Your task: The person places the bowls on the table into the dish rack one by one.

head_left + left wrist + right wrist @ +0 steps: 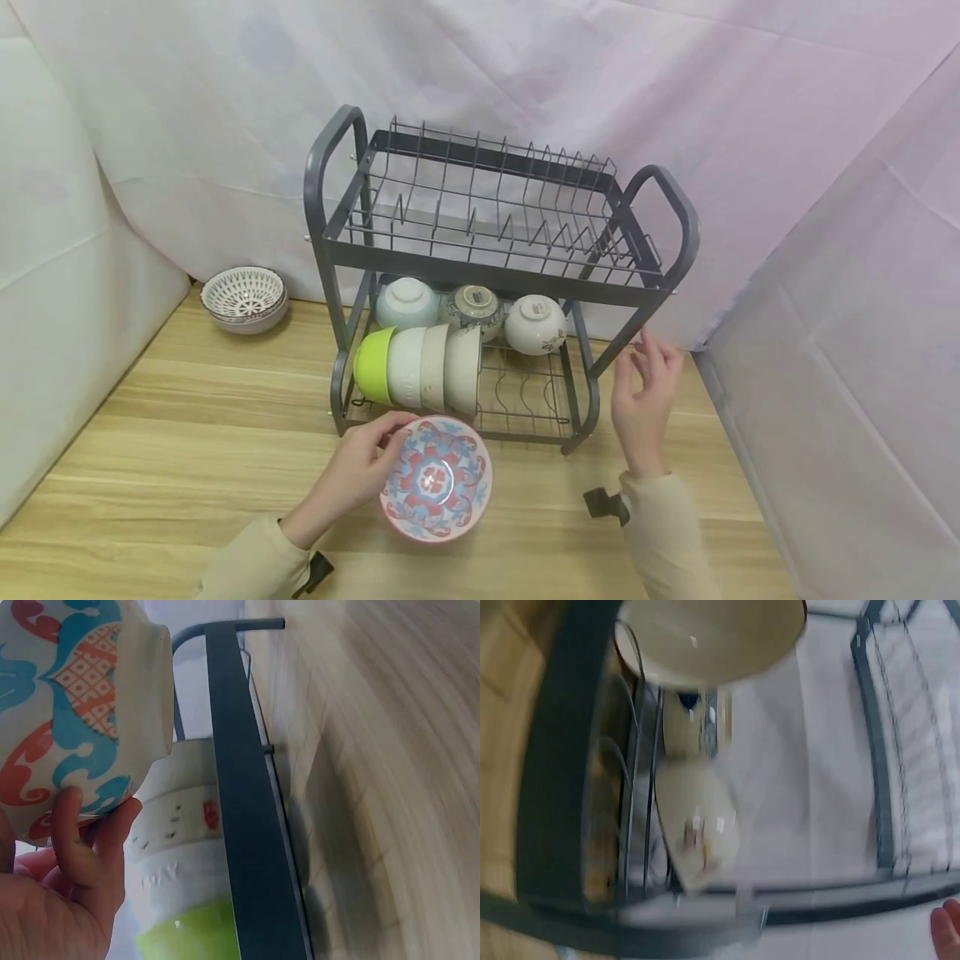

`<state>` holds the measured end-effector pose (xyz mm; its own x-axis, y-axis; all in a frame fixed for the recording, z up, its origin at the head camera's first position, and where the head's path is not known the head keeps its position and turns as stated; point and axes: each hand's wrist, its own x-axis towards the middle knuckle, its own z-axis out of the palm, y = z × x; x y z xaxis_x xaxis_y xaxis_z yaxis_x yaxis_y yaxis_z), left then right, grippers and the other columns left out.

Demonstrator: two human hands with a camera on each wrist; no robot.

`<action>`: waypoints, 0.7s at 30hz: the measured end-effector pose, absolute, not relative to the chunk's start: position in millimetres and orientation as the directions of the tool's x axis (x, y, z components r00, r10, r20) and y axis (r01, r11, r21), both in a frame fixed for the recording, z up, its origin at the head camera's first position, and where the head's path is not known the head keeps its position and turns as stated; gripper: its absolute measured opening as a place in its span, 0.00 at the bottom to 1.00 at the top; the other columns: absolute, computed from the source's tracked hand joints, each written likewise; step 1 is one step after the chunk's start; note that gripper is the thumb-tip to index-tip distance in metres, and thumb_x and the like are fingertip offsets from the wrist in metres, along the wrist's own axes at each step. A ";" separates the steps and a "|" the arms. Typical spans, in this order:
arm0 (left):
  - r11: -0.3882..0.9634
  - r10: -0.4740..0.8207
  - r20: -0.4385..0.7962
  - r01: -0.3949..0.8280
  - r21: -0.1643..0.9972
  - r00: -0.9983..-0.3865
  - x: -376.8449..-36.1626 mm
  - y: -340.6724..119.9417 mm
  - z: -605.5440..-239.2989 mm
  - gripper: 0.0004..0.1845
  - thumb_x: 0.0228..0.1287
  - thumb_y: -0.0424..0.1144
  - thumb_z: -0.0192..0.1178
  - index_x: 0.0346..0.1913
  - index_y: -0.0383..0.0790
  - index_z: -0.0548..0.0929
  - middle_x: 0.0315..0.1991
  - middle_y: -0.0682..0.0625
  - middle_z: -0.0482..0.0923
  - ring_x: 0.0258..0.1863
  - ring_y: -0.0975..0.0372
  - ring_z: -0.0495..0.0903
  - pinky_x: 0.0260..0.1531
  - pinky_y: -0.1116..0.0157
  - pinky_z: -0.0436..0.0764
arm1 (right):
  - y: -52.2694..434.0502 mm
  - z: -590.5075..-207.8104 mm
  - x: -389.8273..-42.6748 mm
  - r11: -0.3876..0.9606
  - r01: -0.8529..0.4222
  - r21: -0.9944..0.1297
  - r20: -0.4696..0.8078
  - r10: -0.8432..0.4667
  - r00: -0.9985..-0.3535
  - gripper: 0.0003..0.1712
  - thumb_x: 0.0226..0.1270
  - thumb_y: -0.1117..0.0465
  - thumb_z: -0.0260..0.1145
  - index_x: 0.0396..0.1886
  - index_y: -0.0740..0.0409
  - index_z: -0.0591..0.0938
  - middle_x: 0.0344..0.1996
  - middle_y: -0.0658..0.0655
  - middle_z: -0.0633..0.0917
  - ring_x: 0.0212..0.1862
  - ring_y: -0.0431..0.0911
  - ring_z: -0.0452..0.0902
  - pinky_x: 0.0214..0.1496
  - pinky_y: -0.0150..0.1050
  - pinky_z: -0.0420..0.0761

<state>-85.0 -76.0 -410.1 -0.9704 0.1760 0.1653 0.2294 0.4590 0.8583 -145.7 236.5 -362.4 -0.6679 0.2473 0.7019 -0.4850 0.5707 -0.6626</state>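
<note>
My left hand point(352, 471) grips the rim of a bowl point(433, 479) with a red and blue floral pattern, thumb inside. The bowl is held in front of the rack, its inside facing up toward the head camera. In the left wrist view its patterned outer wall point(86, 690) shows above my fingers. My right hand point(647, 404) is beside the right leg of the dark two-tier dish rack point(487, 273), fingers loosely bent and holding nothing. Only its fingertips point(945, 934) appear in the right wrist view.
On the lower tier, a lime-green bowl point(372, 367) and several pale bowls point(462, 371) stand on edge in a row. Behind them sit upside-down a light blue bowl point(407, 304), a patterned bowl point(474, 310) and a white bowl point(536, 325). Stacked black-and-white bowls point(246, 300) stand at left.
</note>
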 end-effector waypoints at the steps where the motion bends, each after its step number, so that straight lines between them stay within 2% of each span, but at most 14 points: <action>1: 0.457 0.178 0.160 0.225 0.861 -0.971 -85.1 -74.2 -410.3 0.12 0.58 0.26 0.52 0.42 0.40 0.80 0.30 0.49 0.82 0.23 0.67 0.76 0.19 0.73 0.76 | 230.6 -363.5 -140.4 0.606 -0.538 -0.586 0.764 0.192 -0.616 0.19 0.60 0.75 0.55 0.51 0.78 0.71 0.44 0.67 0.71 0.50 0.45 0.68 0.57 0.31 0.71; 3: 0.452 0.183 0.155 0.223 0.863 -0.971 -85.5 -71.2 -410.7 0.12 0.58 0.26 0.53 0.42 0.40 0.80 0.31 0.49 0.82 0.24 0.67 0.76 0.20 0.73 0.76 | 217.5 -365.8 -129.4 0.638 -0.650 -0.413 0.869 0.062 -0.491 0.18 0.62 0.68 0.57 0.47 0.78 0.73 0.44 0.72 0.73 0.51 0.47 0.70 0.59 0.34 0.70; 5: 0.458 0.187 0.159 0.229 0.859 -0.969 -86.1 -69.0 -411.3 0.12 0.58 0.27 0.53 0.42 0.41 0.80 0.31 0.49 0.82 0.23 0.67 0.76 0.20 0.73 0.76 | 203.5 -368.5 -118.1 0.598 -0.766 -0.236 0.930 -0.090 -0.357 0.19 0.64 0.62 0.56 0.43 0.77 0.75 0.43 0.73 0.76 0.52 0.50 0.72 0.60 0.35 0.69; 8: 0.460 0.202 0.173 0.250 0.852 -0.964 -86.9 -67.0 -412.7 0.11 0.59 0.27 0.53 0.42 0.41 0.80 0.31 0.50 0.82 0.23 0.67 0.77 0.20 0.73 0.76 | 184.8 -373.2 -99.9 0.444 -0.896 -0.027 0.928 -0.322 -0.187 0.17 0.65 0.60 0.55 0.39 0.74 0.77 0.40 0.69 0.79 0.48 0.54 0.75 0.60 0.39 0.70; 10: 0.460 0.216 0.188 0.269 0.846 -0.958 -87.5 -66.1 -413.5 0.11 0.60 0.28 0.53 0.42 0.42 0.80 0.31 0.50 0.82 0.23 0.68 0.77 0.21 0.73 0.76 | 175.7 -376.5 -86.6 0.338 -0.939 0.062 0.873 -0.474 -0.113 0.14 0.64 0.61 0.56 0.37 0.70 0.79 0.38 0.66 0.81 0.46 0.54 0.76 0.57 0.41 0.72; 13: 0.457 0.237 0.212 0.302 0.837 -0.948 -88.9 -65.1 -413.7 0.10 0.61 0.30 0.53 0.43 0.42 0.80 0.31 0.50 0.82 0.23 0.68 0.76 0.22 0.73 0.76 | 166.6 -381.5 -69.5 0.266 -0.955 0.131 0.757 -0.649 -0.077 0.11 0.61 0.60 0.58 0.37 0.62 0.82 0.36 0.59 0.84 0.41 0.51 0.79 0.51 0.43 0.76; 15: 0.455 0.250 0.225 0.319 0.831 -0.942 -89.9 -64.5 -413.1 0.10 0.61 0.30 0.53 0.43 0.42 0.80 0.31 0.50 0.82 0.24 0.68 0.77 0.22 0.74 0.76 | 163.5 -385.1 -61.0 0.270 -0.952 0.146 0.688 -0.719 -0.098 0.11 0.62 0.58 0.58 0.38 0.58 0.83 0.36 0.54 0.84 0.41 0.48 0.80 0.48 0.43 0.77; 17: 0.449 0.259 0.228 0.326 0.832 -0.938 -90.7 -64.1 -412.3 0.10 0.61 0.30 0.53 0.43 0.42 0.80 0.31 0.50 0.82 0.23 0.68 0.77 0.21 0.74 0.76 | 161.7 -387.9 -56.5 0.286 -0.944 0.165 0.639 -0.760 -0.119 0.11 0.64 0.57 0.56 0.38 0.55 0.83 0.35 0.51 0.84 0.40 0.45 0.80 0.47 0.42 0.77; 21: 0.437 0.280 0.217 0.325 0.839 -0.935 -90.9 -63.9 -409.9 0.10 0.62 0.30 0.52 0.43 0.42 0.80 0.31 0.49 0.82 0.23 0.68 0.77 0.21 0.73 0.76 | 160.8 -390.1 -54.3 0.300 -0.927 0.225 0.592 -0.798 -0.115 0.14 0.68 0.60 0.51 0.37 0.52 0.84 0.32 0.48 0.84 0.37 0.42 0.79 0.46 0.39 0.78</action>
<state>-90.9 -63.9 -409.9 -0.9351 0.2805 0.2167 0.3253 0.4366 0.8388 -54.3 160.8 -390.1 -0.1149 -0.7980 0.5916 -0.9270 0.3002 0.2250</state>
